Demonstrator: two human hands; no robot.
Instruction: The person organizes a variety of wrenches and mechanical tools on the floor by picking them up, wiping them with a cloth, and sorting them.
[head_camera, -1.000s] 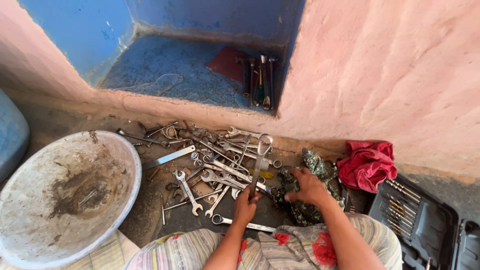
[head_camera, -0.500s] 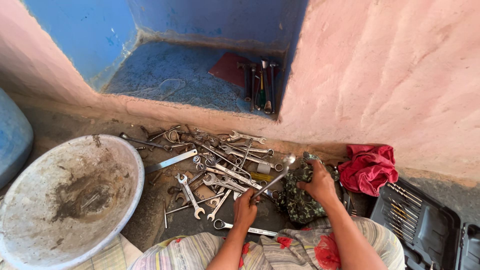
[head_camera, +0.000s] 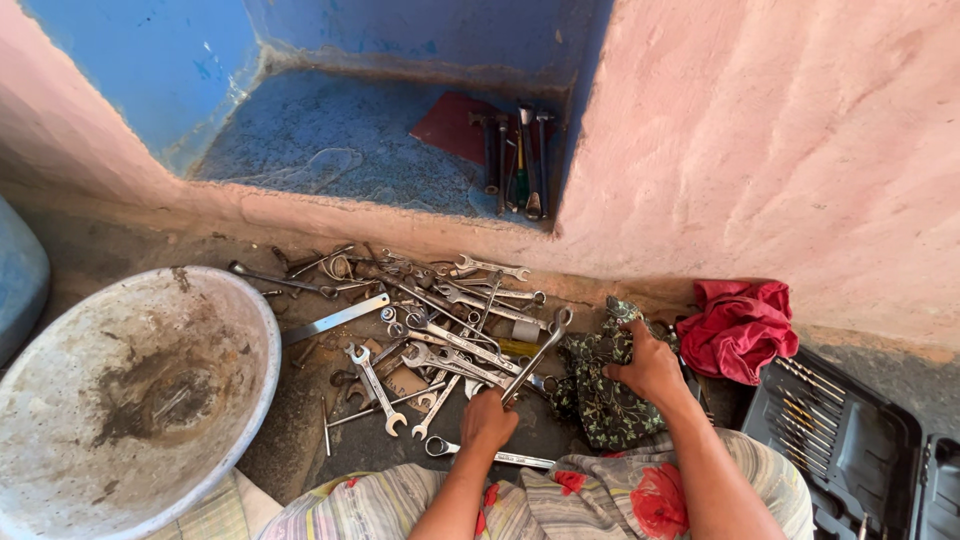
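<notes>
Spanner (head_camera: 537, 352) lowered in left hand (head_camera: 488, 420), basin (head_camera: 60, 470) seemingly empty, toolcase (head_camera: 835, 440) holding bits

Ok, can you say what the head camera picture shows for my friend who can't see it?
A seated person's left hand holds a long wrench over a pile of wrenches on the ground, while the right hand grips a dark patterned cloth. A dirty metal basin sits to the left; a red rag and an open tool case lie to the right.

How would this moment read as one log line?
left hand: holds wrench | right hand: grips green rag | nearby: wrench pile, basin
</notes>
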